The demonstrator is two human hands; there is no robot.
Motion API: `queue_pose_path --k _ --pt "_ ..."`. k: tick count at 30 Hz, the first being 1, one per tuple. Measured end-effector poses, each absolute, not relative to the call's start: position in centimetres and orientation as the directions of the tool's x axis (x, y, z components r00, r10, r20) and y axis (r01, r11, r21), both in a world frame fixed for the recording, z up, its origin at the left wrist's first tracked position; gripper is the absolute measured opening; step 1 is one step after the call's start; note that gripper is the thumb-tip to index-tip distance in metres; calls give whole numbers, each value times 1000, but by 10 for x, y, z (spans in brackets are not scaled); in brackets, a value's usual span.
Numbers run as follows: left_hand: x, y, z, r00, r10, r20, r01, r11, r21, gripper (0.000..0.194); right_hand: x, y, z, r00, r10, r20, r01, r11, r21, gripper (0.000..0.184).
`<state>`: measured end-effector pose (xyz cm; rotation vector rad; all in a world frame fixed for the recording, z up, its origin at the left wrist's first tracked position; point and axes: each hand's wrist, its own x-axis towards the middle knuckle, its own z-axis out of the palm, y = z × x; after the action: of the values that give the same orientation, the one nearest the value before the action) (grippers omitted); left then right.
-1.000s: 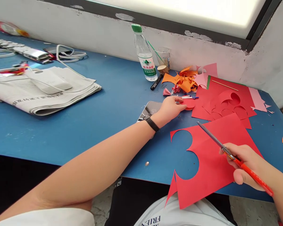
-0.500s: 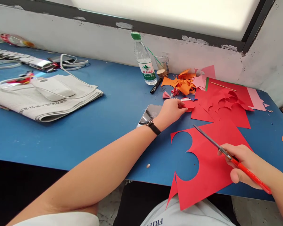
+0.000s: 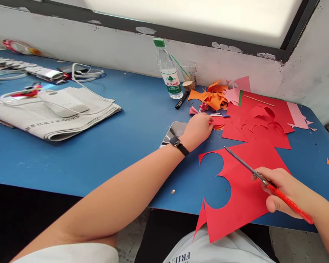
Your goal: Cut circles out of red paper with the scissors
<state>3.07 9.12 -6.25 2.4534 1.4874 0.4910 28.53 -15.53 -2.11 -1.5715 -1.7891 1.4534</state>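
My left hand [image 3: 199, 128], with a dark watch on the wrist, is at the left edge of a small stack of red and orange paper circles [image 3: 218, 123]. Its fingers are curled closed at the stack's edge, partly hiding it. In my right hand [image 3: 286, 190] is a pair of scissors with red handles [image 3: 287, 202], the blades pointing up and left, close together. Beneath the scissors lies a red paper sheet [image 3: 244, 197] with round cut-outs along its left side. Its lower corner hangs over the table edge.
Behind the stack are orange scraps [image 3: 215, 99], a black marker [image 3: 181, 100] and a water bottle [image 3: 168, 73]. More red sheets [image 3: 282, 109] lie to the right. A phone [image 3: 174, 130] is partly under my left arm. Folded newspaper [image 3: 98, 120] bears a white box [image 3: 61, 104] with a cable.
My left hand has drawn slightly left, and the red circle that stuck out from its fingers now lines up with the stack. My right hand and the scissors have barely moved.
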Motion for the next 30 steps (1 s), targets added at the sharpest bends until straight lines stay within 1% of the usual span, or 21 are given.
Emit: queue_pose_path --k 2,5,8,11,13,16,17,19,22,24,27,30 --pt "30 89 -59 422 888 181 819 -459 345 20 287 -156 -23 -328 888 -323 525 -113 -844 87" --pt "29 79 -49 460 869 183 802 -495 334 26 288 -156 -26 -311 912 -267 497 -84 -864 92" --pt "28 58 -38 571 809 140 741 -582 337 32 289 -156 -31 -190 963 -191 443 -89 -892 93" --pt "30 28 -35 685 726 60 669 -660 343 54 292 -152 -37 42 990 -132 444 -137 -885 83" --pt "32 10 -37 717 697 -2 659 -677 328 68 294 -149 -40 170 979 -115 452 -182 -873 75" --pt "37 -11 -42 710 702 -48 683 -670 292 89 296 -145 -42 250 962 -113 423 -213 -881 68" --pt "39 -15 -43 705 707 -60 691 -665 282 93 296 -144 -41 255 960 -114 415 -216 -884 66" --pt "41 -19 -43 695 715 -81 706 -656 266 93 294 -143 -39 253 960 -119 426 -221 -877 66" --pt "42 -23 -40 679 728 -96 725 -643 248 83 289 -143 -36 244 962 -122 479 -229 -847 69" --pt "43 -24 -38 674 732 -101 731 -639 240 80 287 -142 -36 249 961 -122 492 -234 -838 71" --pt "43 -25 -39 685 718 -119 721 -648 246 87 287 -140 -37 282 951 -127 479 -254 -840 72" --pt "44 -24 -43 694 708 -131 714 -653 253 92 291 -136 -41 336 937 -96 498 -264 -826 67"
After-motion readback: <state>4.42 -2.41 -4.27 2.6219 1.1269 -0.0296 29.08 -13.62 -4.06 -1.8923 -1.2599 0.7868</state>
